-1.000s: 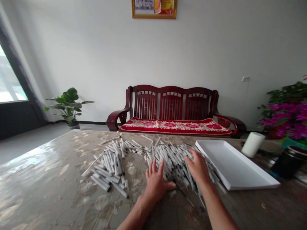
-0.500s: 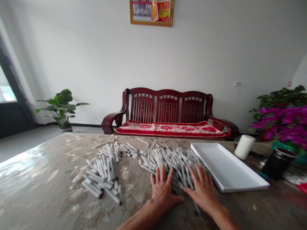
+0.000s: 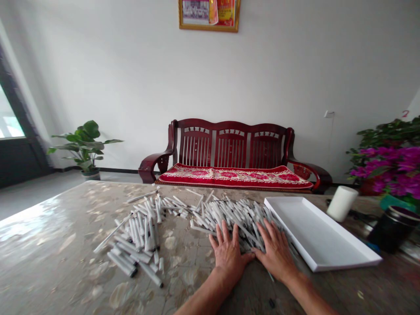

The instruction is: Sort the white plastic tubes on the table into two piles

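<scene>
**Left hand and right hand bank white tubes**

Surface carries left heap and right heap, the latter just beside white tray. Hands lie flat against right heap's near edge; grips apart, fingers spread, clamped on nothing, confining tubes by pressure.

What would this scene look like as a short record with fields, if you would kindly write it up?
Left hand: flat against the near edge of the heap, fingers spread
Right hand: flat on the same heap, fingers spread
Main heap: white tubes, some black-tipped
Second heap: more white tubes, left of the hands
Nearby: white tray, right of the right hand
Surface: mottled stone-look table
Behind: dark red wooden bench
</scene>
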{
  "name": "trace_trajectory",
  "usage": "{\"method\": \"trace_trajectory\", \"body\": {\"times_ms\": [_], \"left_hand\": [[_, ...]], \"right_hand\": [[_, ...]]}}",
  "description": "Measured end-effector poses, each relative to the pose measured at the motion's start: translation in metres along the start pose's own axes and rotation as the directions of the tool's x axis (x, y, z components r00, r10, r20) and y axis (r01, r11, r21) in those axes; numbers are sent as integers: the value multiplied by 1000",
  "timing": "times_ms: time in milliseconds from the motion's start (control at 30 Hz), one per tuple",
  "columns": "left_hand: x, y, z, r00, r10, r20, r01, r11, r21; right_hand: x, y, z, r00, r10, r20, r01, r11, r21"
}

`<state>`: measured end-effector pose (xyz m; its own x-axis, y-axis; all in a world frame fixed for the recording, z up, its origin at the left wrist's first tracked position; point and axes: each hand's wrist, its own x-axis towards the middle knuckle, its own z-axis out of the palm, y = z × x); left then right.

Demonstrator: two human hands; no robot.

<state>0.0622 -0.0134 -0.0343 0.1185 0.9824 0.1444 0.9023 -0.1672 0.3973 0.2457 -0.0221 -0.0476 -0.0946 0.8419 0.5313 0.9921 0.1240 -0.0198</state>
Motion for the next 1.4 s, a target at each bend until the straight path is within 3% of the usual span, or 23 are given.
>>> {"method": "trace_trajectory", "body": {"times_ms": [267,500,667,900,1033,1167,1267,1400], "left_hand": [[12,4,1,999,-42,1,42,999,5],[-8,-11,-11,997,63,51,-61,997,-42],[-4,-25,-27,997,45,55,-46,999,7],[-4,-52,-48,996,92,9,-92,992,87],[-12,-78,-71,998,15,-58,-3,979,202],[-9,-117,-111,975,-134,-175,182,937,300],[2,-145,-137,947,-284,-153,320,881,349],[15,-166,-151,933,-345,-102,357,857,371]], "right_hand": [[12,5,2,999,8,35,-10,999,36],[6,3,-10,995,-102,-20,103,989,110],[7,-22,-25,979,-190,-79,199,971,135],[4,-78,-39,909,-416,5,403,882,244],[6,-93,-35,929,-370,19,350,892,284],[12,-105,-31,958,-282,-43,281,903,327],[15,-120,-31,958,-269,-104,288,869,402],[14,-141,-30,950,-270,-155,311,820,481]]}}
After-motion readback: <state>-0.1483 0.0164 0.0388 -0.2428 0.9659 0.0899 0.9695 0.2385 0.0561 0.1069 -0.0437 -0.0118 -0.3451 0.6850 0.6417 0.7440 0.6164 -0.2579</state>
